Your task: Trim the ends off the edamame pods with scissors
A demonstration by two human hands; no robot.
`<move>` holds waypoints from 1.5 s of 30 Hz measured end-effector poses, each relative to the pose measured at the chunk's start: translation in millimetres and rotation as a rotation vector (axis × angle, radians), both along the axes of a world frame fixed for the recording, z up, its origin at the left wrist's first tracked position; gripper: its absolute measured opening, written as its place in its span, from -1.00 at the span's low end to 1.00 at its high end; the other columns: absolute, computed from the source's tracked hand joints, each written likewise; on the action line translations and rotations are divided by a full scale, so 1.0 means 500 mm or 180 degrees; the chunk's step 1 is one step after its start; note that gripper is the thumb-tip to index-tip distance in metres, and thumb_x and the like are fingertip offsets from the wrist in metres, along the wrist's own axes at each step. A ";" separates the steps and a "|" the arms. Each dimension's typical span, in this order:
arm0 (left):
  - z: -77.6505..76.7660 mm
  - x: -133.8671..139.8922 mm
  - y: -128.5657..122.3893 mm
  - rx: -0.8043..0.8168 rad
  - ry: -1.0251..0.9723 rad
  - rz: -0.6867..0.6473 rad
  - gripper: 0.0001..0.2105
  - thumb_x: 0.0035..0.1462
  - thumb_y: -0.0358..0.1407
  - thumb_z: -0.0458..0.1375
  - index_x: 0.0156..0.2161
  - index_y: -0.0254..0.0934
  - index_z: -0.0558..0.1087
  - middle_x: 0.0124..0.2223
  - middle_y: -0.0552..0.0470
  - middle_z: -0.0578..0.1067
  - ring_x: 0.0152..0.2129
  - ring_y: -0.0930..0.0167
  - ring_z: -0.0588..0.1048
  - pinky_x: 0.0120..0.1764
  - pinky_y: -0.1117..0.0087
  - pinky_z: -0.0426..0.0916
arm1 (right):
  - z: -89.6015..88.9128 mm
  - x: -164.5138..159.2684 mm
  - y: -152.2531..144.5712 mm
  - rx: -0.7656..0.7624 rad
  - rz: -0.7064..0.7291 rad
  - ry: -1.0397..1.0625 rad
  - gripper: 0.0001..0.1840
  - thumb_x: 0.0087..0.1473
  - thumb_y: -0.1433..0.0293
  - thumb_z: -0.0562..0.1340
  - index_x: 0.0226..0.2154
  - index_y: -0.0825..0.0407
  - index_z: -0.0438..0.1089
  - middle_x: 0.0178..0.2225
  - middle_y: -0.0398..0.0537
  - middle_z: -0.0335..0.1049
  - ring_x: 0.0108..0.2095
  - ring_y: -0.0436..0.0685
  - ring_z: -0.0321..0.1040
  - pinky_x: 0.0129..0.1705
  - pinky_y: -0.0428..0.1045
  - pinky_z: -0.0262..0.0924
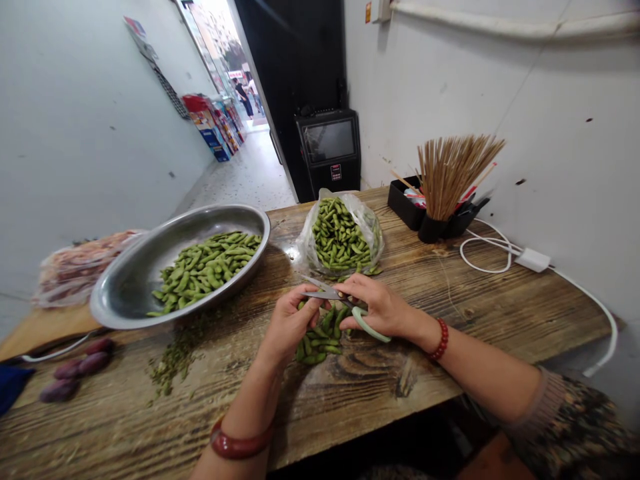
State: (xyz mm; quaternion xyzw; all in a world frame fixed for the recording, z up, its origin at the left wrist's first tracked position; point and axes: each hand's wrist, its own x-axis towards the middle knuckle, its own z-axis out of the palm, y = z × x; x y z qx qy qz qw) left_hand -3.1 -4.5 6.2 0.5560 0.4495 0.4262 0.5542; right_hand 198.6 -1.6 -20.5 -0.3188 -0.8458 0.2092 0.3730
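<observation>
My right hand (376, 303) grips a pair of scissors (371, 325) with pale green handles, its blades parted and pointing left. Just left of it, my left hand (294, 319) is closed in a pinch near the blades; a bit of green pod shows at its fingertips, mostly hidden. Beneath both hands lies a small heap of edamame pods (323, 343) on the wooden table. Behind them stands an open clear plastic bag (306, 248) full of pods. To the left, a wide metal basin (125, 283) holds more pods.
Trimmed green scraps (173, 363) lie before the basin, with several purple fruits (80, 367) farther left. A bag of raw meat (80, 267) sits behind. At the back right are a holder of wooden skewers (447, 177) and a white cable (533, 260).
</observation>
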 end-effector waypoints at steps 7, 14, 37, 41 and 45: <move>-0.001 -0.001 0.000 0.0138 0.0154 -0.0052 -0.84 0.06 -0.24 0.20 -0.36 -0.34 0.45 -0.45 0.06 0.47 -0.70 0.60 0.20 -0.61 0.54 0.07 | 0.004 0.000 -0.001 -0.0039 0.0044 0.0038 -0.33 -0.08 0.24 0.39 0.08 0.05 0.25 -0.21 0.02 0.28 -0.26 0.12 0.28 -0.21 0.01 0.26; -0.001 -0.001 -0.001 0.0248 0.0309 -0.0143 -0.83 0.11 -0.25 0.16 -0.34 -0.35 0.45 -0.44 0.07 0.44 -0.68 0.61 0.22 -0.59 0.55 0.10 | 0.001 0.001 0.000 -0.0083 0.0070 0.0045 -0.36 -0.07 0.24 0.38 0.05 0.08 0.27 -0.23 0.01 0.28 -0.31 0.08 0.26 -0.24 -0.01 0.25; 0.010 -0.023 0.009 0.0388 0.1038 -0.0070 -0.69 0.14 -0.20 0.06 -0.57 -0.28 0.22 -0.65 0.18 0.20 -0.69 0.55 0.16 -0.57 0.52 0.07 | -0.012 0.009 0.017 -0.0051 -0.0457 0.0489 -0.52 -0.01 0.20 0.33 -0.06 0.09 0.37 -0.32 -0.03 0.34 -0.33 0.08 0.29 -0.26 -0.02 0.24; 0.003 -0.026 0.016 0.0867 0.1804 -0.0240 -0.81 0.10 -0.24 0.06 -0.37 -0.28 0.47 -0.54 0.11 0.40 -0.57 0.45 0.33 -0.42 0.45 0.24 | -0.012 0.008 0.017 -0.0045 -0.0493 0.0456 -0.52 -0.01 0.19 0.33 -0.07 0.09 0.37 -0.30 -0.02 0.35 -0.32 0.09 0.30 -0.26 -0.01 0.25; 0.000 -0.029 0.020 0.1096 0.1843 -0.0448 -0.78 0.09 -0.29 0.06 -0.20 -0.25 0.49 -0.22 -0.01 0.54 -0.26 0.34 0.46 -0.13 0.33 0.27 | -0.012 0.009 0.018 -0.0042 -0.0453 0.0483 -0.51 -0.02 0.21 0.34 -0.05 0.08 0.37 -0.31 -0.03 0.34 -0.34 0.08 0.29 -0.27 -0.02 0.25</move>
